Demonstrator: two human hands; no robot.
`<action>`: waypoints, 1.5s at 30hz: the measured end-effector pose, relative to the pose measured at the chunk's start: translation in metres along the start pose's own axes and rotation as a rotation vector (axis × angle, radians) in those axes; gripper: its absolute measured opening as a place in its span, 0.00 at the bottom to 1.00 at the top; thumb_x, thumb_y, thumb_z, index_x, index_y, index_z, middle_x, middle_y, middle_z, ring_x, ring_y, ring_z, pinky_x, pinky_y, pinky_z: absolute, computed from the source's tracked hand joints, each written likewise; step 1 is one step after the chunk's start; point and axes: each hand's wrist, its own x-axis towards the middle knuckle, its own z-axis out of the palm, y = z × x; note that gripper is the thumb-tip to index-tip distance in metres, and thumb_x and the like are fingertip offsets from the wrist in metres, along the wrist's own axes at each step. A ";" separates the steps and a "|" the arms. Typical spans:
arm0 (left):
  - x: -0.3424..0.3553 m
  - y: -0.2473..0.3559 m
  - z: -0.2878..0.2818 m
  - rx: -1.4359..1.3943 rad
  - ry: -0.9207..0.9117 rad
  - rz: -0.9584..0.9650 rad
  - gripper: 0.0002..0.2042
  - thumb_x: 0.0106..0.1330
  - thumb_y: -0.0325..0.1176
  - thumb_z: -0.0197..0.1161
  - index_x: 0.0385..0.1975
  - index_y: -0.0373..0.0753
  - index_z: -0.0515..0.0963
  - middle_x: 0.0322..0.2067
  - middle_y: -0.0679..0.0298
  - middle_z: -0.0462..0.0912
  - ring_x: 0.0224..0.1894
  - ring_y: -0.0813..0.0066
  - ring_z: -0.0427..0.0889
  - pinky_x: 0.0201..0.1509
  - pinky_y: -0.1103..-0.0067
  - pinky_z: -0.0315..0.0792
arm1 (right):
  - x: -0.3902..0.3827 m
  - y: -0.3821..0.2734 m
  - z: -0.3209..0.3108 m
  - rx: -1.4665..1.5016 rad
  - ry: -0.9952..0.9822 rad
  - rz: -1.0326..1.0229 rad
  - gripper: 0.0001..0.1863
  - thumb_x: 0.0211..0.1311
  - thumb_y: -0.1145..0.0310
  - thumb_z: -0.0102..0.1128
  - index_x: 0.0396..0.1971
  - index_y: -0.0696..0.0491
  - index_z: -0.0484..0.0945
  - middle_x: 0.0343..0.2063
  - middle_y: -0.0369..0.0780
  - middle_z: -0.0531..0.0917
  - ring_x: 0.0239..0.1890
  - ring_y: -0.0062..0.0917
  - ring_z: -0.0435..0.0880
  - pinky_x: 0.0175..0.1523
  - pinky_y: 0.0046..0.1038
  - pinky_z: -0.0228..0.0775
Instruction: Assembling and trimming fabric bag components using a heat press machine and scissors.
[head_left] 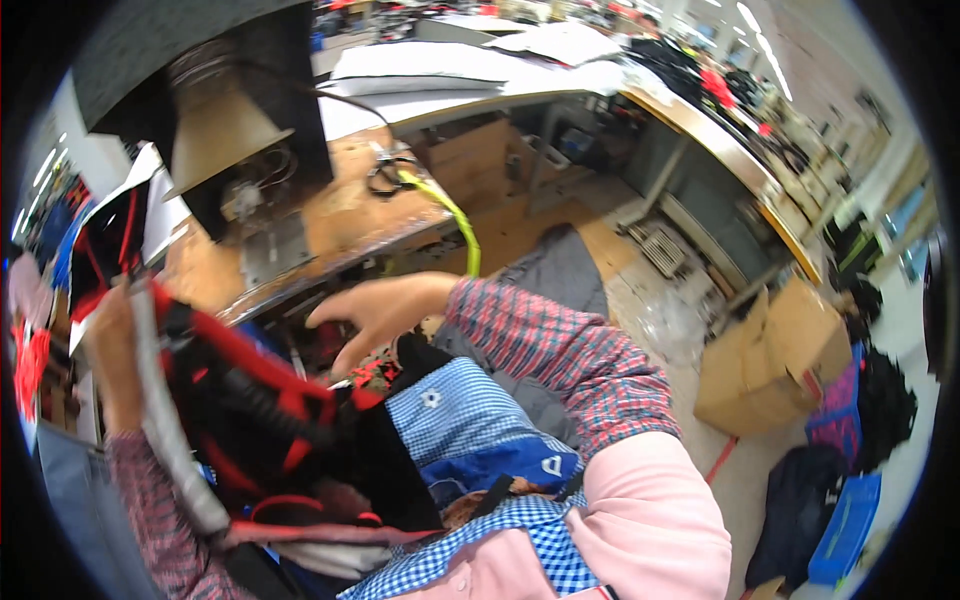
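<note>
My left hand [110, 345] is closed on the upper left edge of a black and red sewn fabric piece with a grey-white edging, perhaps part of a bag [245, 390]. The piece hangs in front of my body and is smeared by motion. My right hand [385, 308] is to the right of it, thumb and fingers spread and curved, with the fingertips close to the piece's red edge; whether they touch it I cannot tell. Beyond both hands stands a sewing machine [225, 140] on a wooden tabletop [340, 215].
Black-handled scissors [388, 175] lie on the tabletop beside a yellow-green strap [465, 230] that hangs over its edge. White stacked material [420, 68] covers the far table. A cardboard box [770, 360], dark bags [795, 510] and a blue bin [845, 530] are on the right.
</note>
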 end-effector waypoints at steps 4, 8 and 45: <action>0.032 0.052 -0.093 0.105 -0.108 -0.138 0.18 0.76 0.40 0.50 0.45 0.28 0.77 0.39 0.42 0.82 0.34 0.53 0.77 0.47 0.64 0.72 | -0.006 -0.044 0.046 0.386 -0.181 -0.152 0.40 0.64 0.45 0.60 0.63 0.62 0.65 0.60 0.52 0.73 0.63 0.39 0.71 0.67 0.34 0.62; 0.007 0.088 -0.127 -0.084 -0.220 -0.322 0.18 0.76 0.40 0.51 0.46 0.28 0.77 0.41 0.45 0.82 0.37 0.56 0.78 0.49 0.66 0.72 | 0.005 -0.113 0.093 0.469 0.049 -0.368 0.42 0.68 0.42 0.51 0.62 0.68 0.62 0.59 0.55 0.71 0.64 0.40 0.69 0.68 0.34 0.58; -0.450 -0.117 -0.378 -0.789 0.025 -1.385 0.17 0.71 0.44 0.52 0.44 0.37 0.80 0.42 0.63 0.83 0.43 0.70 0.81 0.48 0.74 0.75 | 0.006 -0.212 0.271 0.741 -0.278 -0.805 0.34 0.64 0.62 0.60 0.64 0.62 0.58 0.53 0.53 0.71 0.55 0.45 0.73 0.56 0.40 0.68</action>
